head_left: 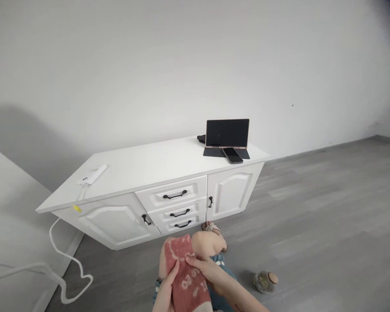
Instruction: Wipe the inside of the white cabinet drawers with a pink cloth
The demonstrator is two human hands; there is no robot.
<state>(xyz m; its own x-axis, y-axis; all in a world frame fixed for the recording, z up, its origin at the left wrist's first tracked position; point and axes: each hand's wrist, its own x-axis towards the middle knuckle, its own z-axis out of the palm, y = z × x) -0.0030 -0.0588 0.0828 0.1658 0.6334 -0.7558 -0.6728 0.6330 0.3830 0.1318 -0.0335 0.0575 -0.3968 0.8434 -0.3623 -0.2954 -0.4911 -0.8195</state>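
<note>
Grey floor [312, 208] bears a corked jar [265, 281], contents unclear.

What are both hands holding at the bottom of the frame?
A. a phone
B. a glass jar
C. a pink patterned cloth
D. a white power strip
C: the left hand and the right hand both grip the pink patterned cloth over the knee, while the glass jar stands apart on the floor.

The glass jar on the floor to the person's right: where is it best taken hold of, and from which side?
Probably around the jar's rounded glass body, coming from its left, the side nearest the right hand. It seems to lie tipped, with the cork lid pointing right, so a grip on the lid alone might pull it loose.
</note>
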